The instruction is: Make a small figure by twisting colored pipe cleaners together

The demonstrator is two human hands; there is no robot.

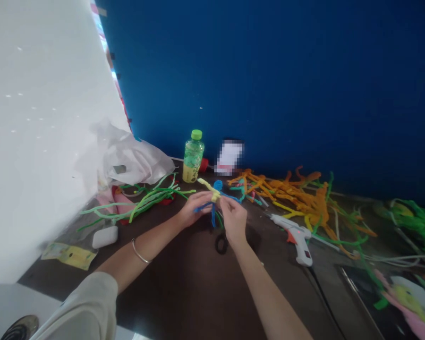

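Observation:
A small blue pipe-cleaner figure (pixel 217 185) with a round top and several limbs is held up between both hands, above the dark table. Pale yellow pipe cleaner (pixel 215 195) is wrapped around its middle, and one end sticks out to the upper left. My left hand (pixel 194 208) is closed on the figure's left side, with blue limbs showing by the fingers. My right hand (pixel 235 218) pinches at the yellow wrap from the right; its fingertips partly hide what they grip. Below the hands, the dark loop of what looks like a scissors handle (pixel 221 244) lies on the table.
Green pipe cleaners (pixel 145 203), a white earbud case (pixel 105 236) and a plastic bag (pixel 134 156) lie left. Behind are a drink bottle (pixel 193 158) and a blurred phone (pixel 229 157). Orange pipe cleaners (pixel 297 200) and a corded glue gun (pixel 297 236) are right.

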